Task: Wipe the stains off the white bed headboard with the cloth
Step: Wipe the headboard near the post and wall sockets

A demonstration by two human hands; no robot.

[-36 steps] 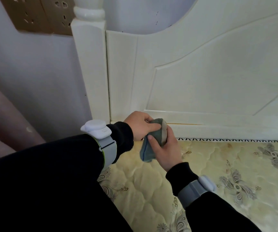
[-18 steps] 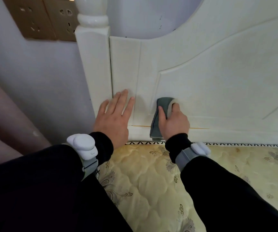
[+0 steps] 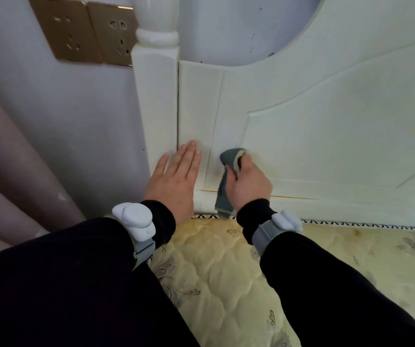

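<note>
Here, cloth (image 3: 229, 159) in right hand (image 3: 248, 187).

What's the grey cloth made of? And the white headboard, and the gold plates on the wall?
The cloth looks like soft fabric, grey with a paler side: it folds and hangs limp. The headboard looks like painted wood or board, smooth off-white with moulded grooves and slight sheen. The socket plates look like shiny gold metal or plastic; can't tell which.
</note>
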